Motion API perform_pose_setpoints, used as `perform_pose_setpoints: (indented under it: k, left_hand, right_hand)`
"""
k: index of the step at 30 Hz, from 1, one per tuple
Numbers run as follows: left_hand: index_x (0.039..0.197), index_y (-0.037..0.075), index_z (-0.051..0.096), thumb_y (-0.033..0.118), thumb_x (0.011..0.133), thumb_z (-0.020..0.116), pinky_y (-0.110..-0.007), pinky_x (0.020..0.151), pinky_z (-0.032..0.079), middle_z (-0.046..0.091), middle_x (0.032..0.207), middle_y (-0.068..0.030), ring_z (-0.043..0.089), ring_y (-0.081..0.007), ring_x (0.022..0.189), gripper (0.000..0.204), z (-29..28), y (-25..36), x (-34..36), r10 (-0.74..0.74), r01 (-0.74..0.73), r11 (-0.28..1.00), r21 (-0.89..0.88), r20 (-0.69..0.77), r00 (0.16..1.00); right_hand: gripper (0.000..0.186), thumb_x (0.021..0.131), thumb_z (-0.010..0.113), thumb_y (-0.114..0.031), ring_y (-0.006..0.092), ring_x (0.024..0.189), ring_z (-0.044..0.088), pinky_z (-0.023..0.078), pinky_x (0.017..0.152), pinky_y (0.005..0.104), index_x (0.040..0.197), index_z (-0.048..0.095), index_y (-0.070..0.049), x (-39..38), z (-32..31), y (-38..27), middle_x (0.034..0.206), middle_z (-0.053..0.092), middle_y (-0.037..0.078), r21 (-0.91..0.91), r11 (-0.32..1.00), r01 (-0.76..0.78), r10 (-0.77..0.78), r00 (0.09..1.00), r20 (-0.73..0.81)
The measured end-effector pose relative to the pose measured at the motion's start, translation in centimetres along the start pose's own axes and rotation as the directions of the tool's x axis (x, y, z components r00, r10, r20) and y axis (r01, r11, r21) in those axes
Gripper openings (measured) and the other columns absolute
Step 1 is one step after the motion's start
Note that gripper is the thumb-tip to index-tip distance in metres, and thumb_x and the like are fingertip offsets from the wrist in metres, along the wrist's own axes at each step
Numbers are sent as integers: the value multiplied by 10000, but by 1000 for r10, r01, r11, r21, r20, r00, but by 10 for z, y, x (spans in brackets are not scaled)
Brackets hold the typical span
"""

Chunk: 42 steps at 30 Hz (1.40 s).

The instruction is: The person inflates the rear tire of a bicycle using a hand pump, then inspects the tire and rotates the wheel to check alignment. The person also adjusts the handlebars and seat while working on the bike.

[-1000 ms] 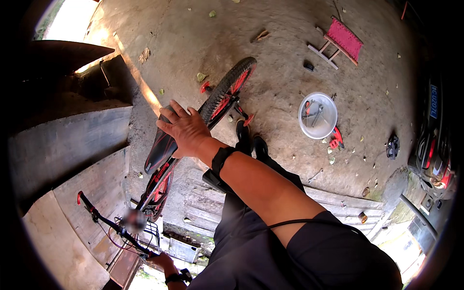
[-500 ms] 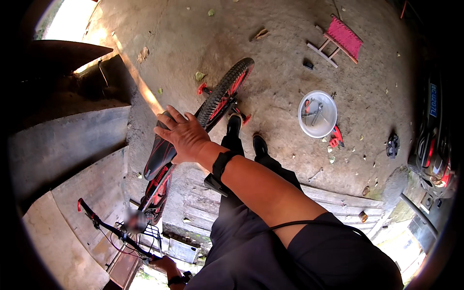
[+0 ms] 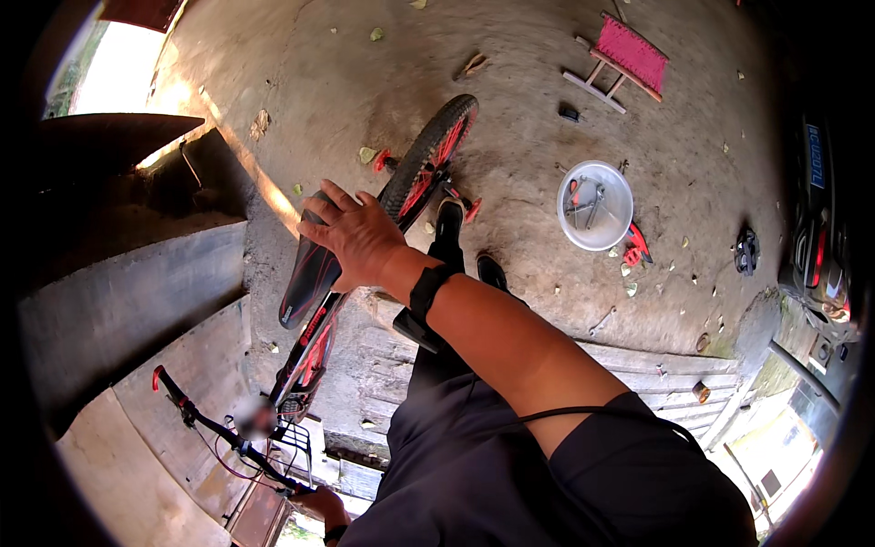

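Observation:
A black and red bicycle (image 3: 314, 342) stands at my left, its handlebar (image 3: 225, 438) at the lower left and its knobby rear wheel (image 3: 436, 150) farther ahead. My right hand (image 3: 360, 239) rests on the rear of the black saddle (image 3: 310, 283), with the fingers spread and laid over it. At the lower edge my left hand (image 3: 319, 503) is closed round the near end of the handlebar; part of its fingers is hidden. A wire basket or rack (image 3: 293, 444) sits by the handlebar. My black shoes (image 3: 449, 221) stand just right of the bicycle.
A white tub (image 3: 594, 208) holds several tools. Beside it lie a red and black tool (image 3: 638, 244) and a wrench (image 3: 602, 321). A pink folding stool (image 3: 629, 56) lies farther off. Boards and panels (image 3: 137, 283) line the left; a parked vehicle (image 3: 820, 237) stands at the right.
The whole view has shifted slightly, with the tub and stool now a little higher and farther left. My right hand stays on the saddle and my left on the handlebar.

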<state>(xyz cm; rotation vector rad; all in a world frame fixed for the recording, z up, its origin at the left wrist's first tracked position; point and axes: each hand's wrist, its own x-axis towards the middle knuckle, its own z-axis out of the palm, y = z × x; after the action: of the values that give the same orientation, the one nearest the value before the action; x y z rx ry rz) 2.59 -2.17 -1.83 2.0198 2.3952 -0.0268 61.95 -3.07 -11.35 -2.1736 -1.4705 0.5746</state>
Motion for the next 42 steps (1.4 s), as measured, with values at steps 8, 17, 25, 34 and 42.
perform_pose_setpoints:
  k: [8, 17, 25, 34, 42]
  left_hand:
    - [1334, -64, 265, -98, 784, 481, -557, 1027, 472, 511, 1270, -318, 582, -465, 1171, 593, -20, 9, 0, 69, -77, 996, 41, 163, 984]
    - [1351, -68, 255, -103, 781, 474, -558, 1024, 472, 516, 1264, -315, 584, -466, 1170, 611, 5, -24, 24, 133, -133, 991, -7, 85, 987]
    - [1365, -71, 246, -108, 779, 467, -559, 1022, 473, 521, 1258, -312, 586, -467, 1169, 628, 25, -17, 46, 178, -177, 984, -20, 49, 983]
    - [1382, -74, 236, -114, 776, 460, -560, 1019, 473, 526, 1252, -309, 587, -469, 1169, 647, 22, -32, 68, 210, -209, 978, -17, 40, 977]
    - [1396, -77, 227, -119, 774, 453, -561, 1016, 474, 530, 1247, -307, 589, -470, 1168, 663, 13, -82, 91, 259, -257, 965, -40, 26, 966]
  right_hand:
    - [997, 599, 907, -533, 307, 1556, 166, 419, 1086, 528, 1476, 506, -280, -3, -10, 10, 1604, 336, 9, -25, 1000, -12, 12, 999, -32]
    - [950, 557, 916, -507, 284, 1533, 229, 477, 1009, 476, 1412, 568, -280, -9, -21, 25, 1565, 398, -20, -26, 1000, -4, 0, 988, -155]
    - [956, 530, 927, -502, 289, 1528, 251, 479, 1010, 473, 1392, 585, -269, -13, -37, 50, 1557, 425, -17, -58, 998, -2, -12, 973, -231]
    - [963, 533, 918, -505, 298, 1519, 252, 476, 1000, 476, 1396, 565, -265, -10, -32, 44, 1528, 412, 2, -51, 999, 11, -21, 977, -210]
    - [948, 630, 879, -521, 312, 1551, 179, 417, 1098, 508, 1469, 514, -272, 21, 4, 1, 1606, 356, 14, -13, 999, 37, -38, 996, -76]
